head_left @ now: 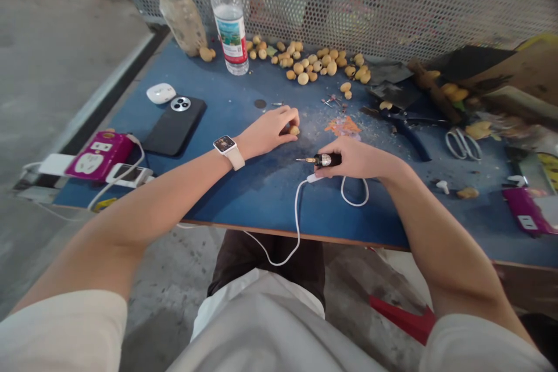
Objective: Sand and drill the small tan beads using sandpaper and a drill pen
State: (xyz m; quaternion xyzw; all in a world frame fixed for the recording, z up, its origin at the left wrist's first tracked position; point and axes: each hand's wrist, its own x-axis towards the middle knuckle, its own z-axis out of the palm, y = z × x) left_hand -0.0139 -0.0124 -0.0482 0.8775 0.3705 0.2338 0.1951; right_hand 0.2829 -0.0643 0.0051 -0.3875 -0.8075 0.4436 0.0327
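1. On the blue counter (244,197), near its middle, fingers of the left hand (276,126) pinch a small tan piece (294,130); best keep that hold firm, with fingertips clear of the bit (306,160)
2. Nearer the body, fingers of the right hand (355,158) wrap a black pen-like tool (328,160), its bit pointing left, near the piece but not touching
3. Bracing both hands on the counter should steady the contact
4. Light, short touches likely suit something so small, since hard pressure could make it slip
5. Keep slack in the white cord (297,212), which hangs over the counter's edge
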